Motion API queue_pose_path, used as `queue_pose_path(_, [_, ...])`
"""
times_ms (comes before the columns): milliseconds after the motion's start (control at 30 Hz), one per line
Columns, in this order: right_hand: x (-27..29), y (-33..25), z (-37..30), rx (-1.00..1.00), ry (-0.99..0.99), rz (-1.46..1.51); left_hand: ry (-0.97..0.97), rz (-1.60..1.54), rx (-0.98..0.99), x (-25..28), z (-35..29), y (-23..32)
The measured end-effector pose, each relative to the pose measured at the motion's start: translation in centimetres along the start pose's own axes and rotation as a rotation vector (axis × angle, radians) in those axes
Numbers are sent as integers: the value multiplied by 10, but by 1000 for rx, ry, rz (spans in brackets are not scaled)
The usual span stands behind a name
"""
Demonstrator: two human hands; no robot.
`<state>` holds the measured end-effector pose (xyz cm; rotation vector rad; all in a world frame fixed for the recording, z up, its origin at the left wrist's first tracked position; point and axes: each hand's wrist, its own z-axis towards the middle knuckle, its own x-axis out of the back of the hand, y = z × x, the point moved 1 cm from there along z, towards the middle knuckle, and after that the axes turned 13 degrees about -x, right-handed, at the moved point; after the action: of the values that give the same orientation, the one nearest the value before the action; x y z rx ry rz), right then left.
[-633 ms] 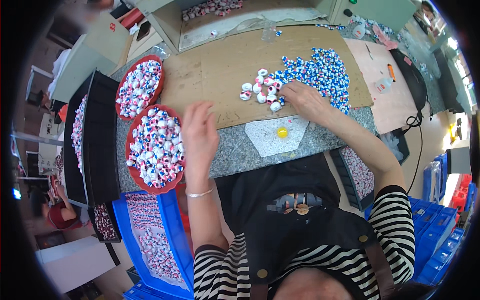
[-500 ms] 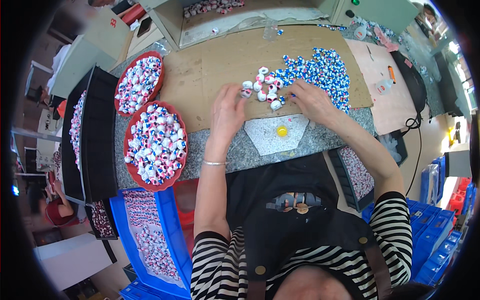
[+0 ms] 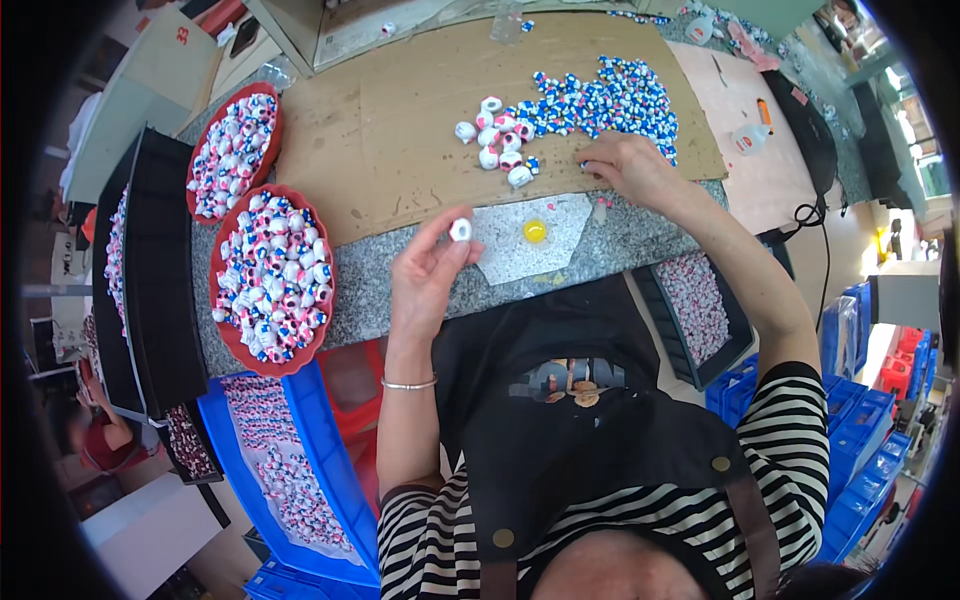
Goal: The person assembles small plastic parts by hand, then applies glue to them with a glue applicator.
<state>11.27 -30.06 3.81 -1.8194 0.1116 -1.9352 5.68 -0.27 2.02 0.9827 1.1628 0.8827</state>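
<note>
My left hand [image 3: 425, 272] pinches a white rounded toy piece [image 3: 460, 231] between thumb and fingers, its dark-rimmed hollow turned up, just left of a pale flat sheet [image 3: 500, 255]. On that sheet is a round yellow blob [image 3: 535, 232]. My right hand [image 3: 637, 170] is closed over the cardboard, its fingertips pinching a tiny blue-and-white piece that is mostly hidden. Left of it lies a small group of white-and-pink toy pieces [image 3: 488, 158]. Behind it spreads a heap of small blue-and-white pieces [image 3: 625, 100].
Two red scalloped bowls [image 3: 325, 285] [image 3: 277, 140] of assembled pieces stand at the left, beside a black crate [image 3: 165, 270]. Below the counter are a blue crate [image 3: 345, 470] and a dark bin [image 3: 740, 350] of pieces. A clear bottle [image 3: 748, 138] lies to the right.
My left hand has come back from the group toward me, carrying one white piece. My right hand stays near the heap, fingertips now pinched. The whole view has shifted slightly.
</note>
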Motion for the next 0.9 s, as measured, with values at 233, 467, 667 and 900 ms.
queue_pose_path(233, [1,-45,-20,16,21,63,5,-90,-24,2,-35,1])
queue_pose_path(467, [-4,-85,-22,387,-105,-38,-40,40,-87,-7,-38,18])
queue_pose_path(667, [-13,-82,-22,425,-136,-62,-39,-321,130,-4,-35,15])
queue_pose_path(900, [-11,-83,-29,296,-60,72,-4,-75,-24,-17,-29,-8])
